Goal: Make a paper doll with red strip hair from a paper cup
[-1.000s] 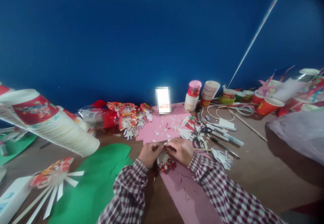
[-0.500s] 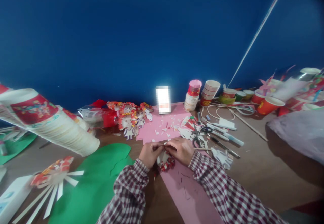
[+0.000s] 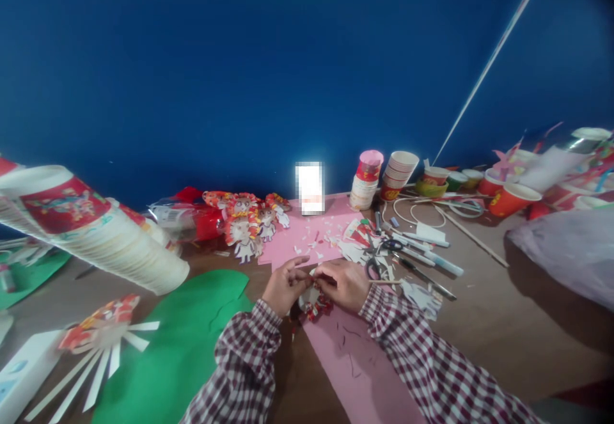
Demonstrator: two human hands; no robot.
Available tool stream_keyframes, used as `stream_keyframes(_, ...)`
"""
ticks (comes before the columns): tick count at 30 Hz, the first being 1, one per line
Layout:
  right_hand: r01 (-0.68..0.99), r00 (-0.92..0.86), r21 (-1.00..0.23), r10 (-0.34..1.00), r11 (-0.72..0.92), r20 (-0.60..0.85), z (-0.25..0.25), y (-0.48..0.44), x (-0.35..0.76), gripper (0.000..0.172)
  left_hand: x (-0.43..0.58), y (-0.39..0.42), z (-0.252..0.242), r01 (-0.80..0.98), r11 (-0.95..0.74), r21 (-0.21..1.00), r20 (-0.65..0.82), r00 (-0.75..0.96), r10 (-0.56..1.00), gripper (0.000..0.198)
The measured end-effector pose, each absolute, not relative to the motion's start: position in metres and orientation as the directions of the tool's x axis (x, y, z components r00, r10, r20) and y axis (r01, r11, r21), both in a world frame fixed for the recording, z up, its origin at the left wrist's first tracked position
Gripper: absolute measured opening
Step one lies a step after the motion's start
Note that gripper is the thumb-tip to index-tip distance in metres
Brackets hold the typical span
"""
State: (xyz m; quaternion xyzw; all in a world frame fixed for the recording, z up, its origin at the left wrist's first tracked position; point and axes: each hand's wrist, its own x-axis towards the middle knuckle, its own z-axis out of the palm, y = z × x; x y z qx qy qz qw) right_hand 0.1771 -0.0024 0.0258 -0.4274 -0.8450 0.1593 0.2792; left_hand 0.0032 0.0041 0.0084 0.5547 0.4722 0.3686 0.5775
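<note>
My left grip [image 3: 283, 288] is nearly closed, thumb and a fingertip brought together at the upper edge of a fringed paper disc [image 3: 309, 296], while another finger lifts clear above it. My right grip [image 3: 346, 285] is closed too, its bent fingertips pinching at the same edge, just beside my left ones. The bit between my fingertips is too small to make out. The disc sits between my two hands, its pale middle facing me, red and white curls along its lower right side.

Under and beyond my hands lies pink paper [image 3: 371, 373] on the brown tabletop [image 3: 518, 334]; small white scraps are scattered over its far part. Just right of my right hand, a paper cutout [image 3: 419, 299] lies near a thin stick. Past it come scissors [image 3: 392, 245] among the cuttings, then a loose row of pens [image 3: 434, 259].

On my left, a green sheet [image 3: 167, 347] reaches to my sleeve, and a paper piece with long white strips [image 3: 98, 331] overlaps it. Behind that, a long stack of cups [image 3: 129, 245] leans over on its side. Farther off, paper dolls [image 3: 245, 248] with orange fringed heads bunch together at the pink paper's left edge. Beyond my hands glows a white rectangle [image 3: 309, 187], too blurred to name, and to its right two cup stacks stand before the blue wall [image 3: 288, 78]. A pale plastic bag [image 3: 568, 251] fills the far right.
</note>
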Motion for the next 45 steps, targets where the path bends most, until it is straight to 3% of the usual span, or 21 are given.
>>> stream_keyframes(4,0.591,-0.525,-0.499,0.772,0.633,0.357,0.024,0.0,0.177,0.014,0.003,0.004,0.012,0.117,0.129,0.985,-0.157,0.285,0.945,0.065)
stream_keyframes(11,0.581,-0.526,-0.502,0.767,0.64,0.368,0.021,0.002,0.178,0.014,0.004,0.002,0.018,0.185,0.11,0.977,-0.153,0.239,0.959,0.056)
stream_keyframes(17,0.613,-0.497,-0.48,0.779,0.628,0.384,0.017,0.001,0.176,0.014,0.004,0.003,0.015,0.126,0.117,0.985,-0.146,0.249,0.958,0.049)
stream_keyframes(31,0.722,-0.549,-0.3,0.781,0.623,0.298,0.032,-0.006,0.176,0.02,0.004,0.002,0.02,0.017,0.196,0.981,-0.194,0.228,0.954,0.057)
stream_keyframes(45,0.705,-0.508,-0.339,0.777,0.623,0.371,0.027,-0.008,0.172,0.023,0.01,0.002,0.011,0.054,0.085,0.995,-0.094,0.198,0.976,0.036)
